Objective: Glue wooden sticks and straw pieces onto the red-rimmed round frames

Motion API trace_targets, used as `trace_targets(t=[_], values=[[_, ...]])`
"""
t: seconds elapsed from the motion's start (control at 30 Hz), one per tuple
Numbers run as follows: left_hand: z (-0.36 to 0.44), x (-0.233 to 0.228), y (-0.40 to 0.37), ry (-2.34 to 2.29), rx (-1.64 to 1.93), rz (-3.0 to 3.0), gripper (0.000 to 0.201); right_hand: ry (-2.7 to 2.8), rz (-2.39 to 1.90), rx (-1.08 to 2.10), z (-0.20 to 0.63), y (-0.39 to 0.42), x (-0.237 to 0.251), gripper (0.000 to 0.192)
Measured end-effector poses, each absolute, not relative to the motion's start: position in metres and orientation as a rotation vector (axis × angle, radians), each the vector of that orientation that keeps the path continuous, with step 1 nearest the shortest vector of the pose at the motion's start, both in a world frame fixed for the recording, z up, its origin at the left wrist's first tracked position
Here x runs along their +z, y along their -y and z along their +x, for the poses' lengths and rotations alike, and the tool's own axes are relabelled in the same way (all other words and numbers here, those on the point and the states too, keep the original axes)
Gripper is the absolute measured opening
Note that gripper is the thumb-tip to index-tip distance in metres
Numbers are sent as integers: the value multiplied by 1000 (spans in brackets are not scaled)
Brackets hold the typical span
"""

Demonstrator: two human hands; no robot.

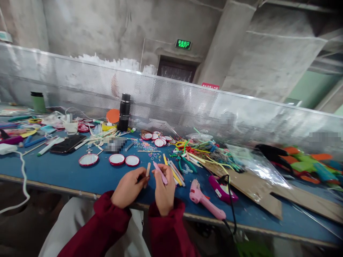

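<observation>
Between the thumb and fingers of my left hand point(131, 185) a flat wooden craft stick point(148, 169) is held upright near the table's front edge. My right hand point(165, 189) is closed around a pink marker point(160, 173), tilted up to the left; whether its cap is on I cannot make out. The two hands are close together, stick and marker a small gap apart. Just beyond my right hand lie several more markers point(175, 172), yellow, white and pinkish. Behind my left hand are white round lids with red rims, one of them a lid point(132, 161) closest to the hand.
Right of my hands lie a pink glue gun point(205, 201) with a black cord, a purple device point(222, 189), green-handled pliers point(187, 164) and cardboard point(254, 189). Pipe cleaners point(214, 155) are heaped behind. A black bottle point(124, 112) stands before the perforated metal screen point(174, 103); a phone point(68, 143) lies left.
</observation>
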State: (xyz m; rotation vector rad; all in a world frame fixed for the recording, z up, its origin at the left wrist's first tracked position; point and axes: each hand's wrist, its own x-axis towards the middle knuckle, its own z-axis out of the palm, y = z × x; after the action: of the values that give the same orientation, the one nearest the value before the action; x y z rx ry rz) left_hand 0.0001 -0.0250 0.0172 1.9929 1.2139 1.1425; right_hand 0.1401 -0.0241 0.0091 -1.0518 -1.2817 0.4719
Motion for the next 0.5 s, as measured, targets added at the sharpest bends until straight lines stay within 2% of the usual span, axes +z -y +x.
trace_targets(t=[0.23, 0.5], values=[[0, 14, 23, -1193, 1150, 1976, 9, 1350, -1064, 388, 140, 23, 7, 17], [0, 17, 25, -1215, 1135, 1982, 18, 1312, -1005, 452, 140, 24, 6, 22]])
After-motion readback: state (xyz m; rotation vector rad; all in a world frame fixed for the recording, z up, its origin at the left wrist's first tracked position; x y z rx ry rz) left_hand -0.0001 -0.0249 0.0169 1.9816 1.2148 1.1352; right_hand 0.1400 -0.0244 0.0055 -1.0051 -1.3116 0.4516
